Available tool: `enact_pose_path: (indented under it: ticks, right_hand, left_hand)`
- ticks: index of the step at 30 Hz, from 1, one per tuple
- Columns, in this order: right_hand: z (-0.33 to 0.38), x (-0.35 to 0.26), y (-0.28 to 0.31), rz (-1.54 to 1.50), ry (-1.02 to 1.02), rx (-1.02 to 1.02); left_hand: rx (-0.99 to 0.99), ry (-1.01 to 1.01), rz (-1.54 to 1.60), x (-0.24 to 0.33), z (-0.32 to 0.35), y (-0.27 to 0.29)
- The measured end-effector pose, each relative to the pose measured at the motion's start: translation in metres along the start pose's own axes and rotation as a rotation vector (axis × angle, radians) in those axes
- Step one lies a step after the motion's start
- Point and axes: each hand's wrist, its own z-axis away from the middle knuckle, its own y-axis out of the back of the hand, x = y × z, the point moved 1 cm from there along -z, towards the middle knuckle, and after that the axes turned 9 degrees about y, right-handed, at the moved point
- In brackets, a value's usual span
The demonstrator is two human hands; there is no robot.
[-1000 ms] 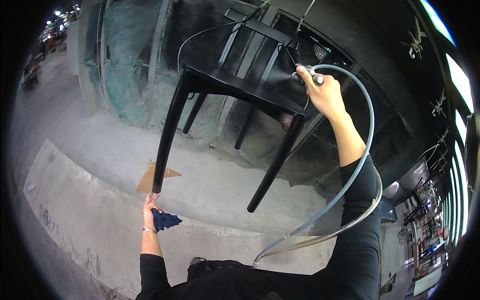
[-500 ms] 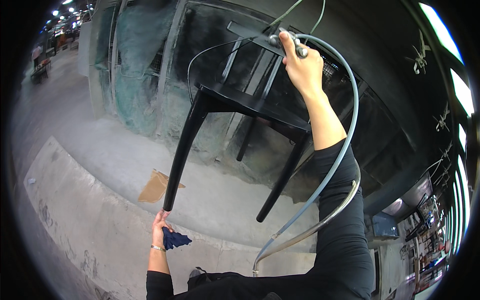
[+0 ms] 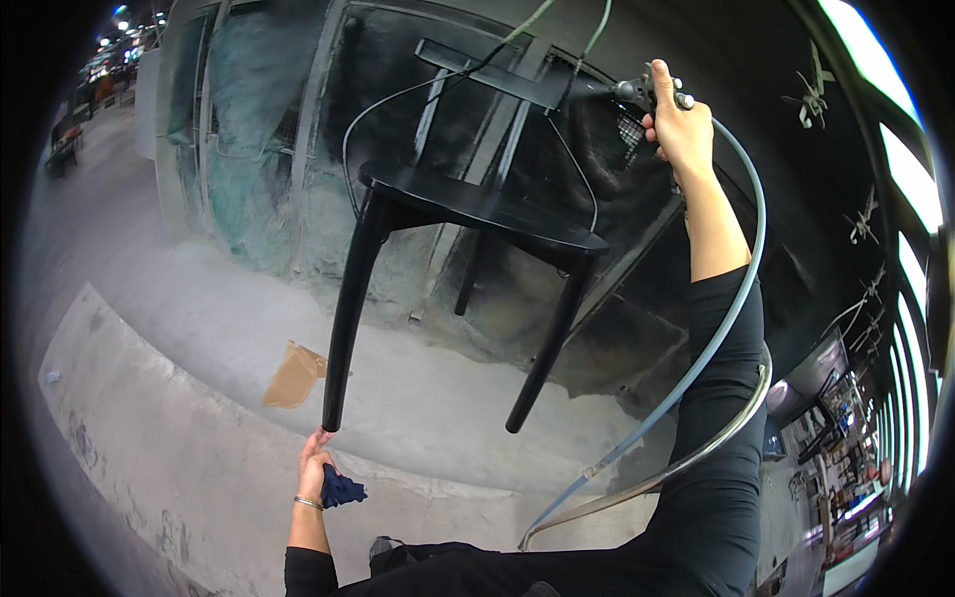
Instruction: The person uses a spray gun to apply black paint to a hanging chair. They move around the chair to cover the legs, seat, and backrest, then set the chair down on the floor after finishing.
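Note:
A black wooden chair [image 3: 468, 206] hangs on thin cords in front of me, its legs pointing toward me and downward. At the foot of its near left leg [image 3: 348, 318], my left hand [image 3: 310, 476] touches the tip with its fingers. Tucked in that same hand is a crumpled dark blue cloth [image 3: 341, 487]. My right hand [image 3: 686, 137], raised at upper right, is closed around a metal spray gun [image 3: 635, 93] with the thumb up. The gun's nozzle faces left, a short way off the right end of the chair's backrest [image 3: 487, 76], and a faint mist shows between them.
A blue-grey hose [image 3: 741, 289] loops from the gun down past my right arm. Behind the chair stands a paint-coated booth wall [image 3: 249, 129]. Brown cardboard [image 3: 294, 376] lies on the dusty floor beyond a low concrete ledge [image 3: 139, 398]. Bright lights [image 3: 910, 174] line the right.
My right hand has moved right with the spray gun, from in front of the backrest to beyond its right end. The chair and my left hand sit slightly farther left in view.

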Motion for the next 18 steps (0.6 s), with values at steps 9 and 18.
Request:
enact_pose_path:
  ticks: [9,18]
  right_hand:
    - [0.025,0.011,0.03,0.124,0.084,0.009]
    - [0.131,-0.012,0.066,-0.213,-0.046,-0.149]
  left_hand:
    - [0.076,-0.048,-0.438,0.007,0.006,-0.007]
    - [-0.112,0.102,-0.38,0.02,0.009,-0.013]
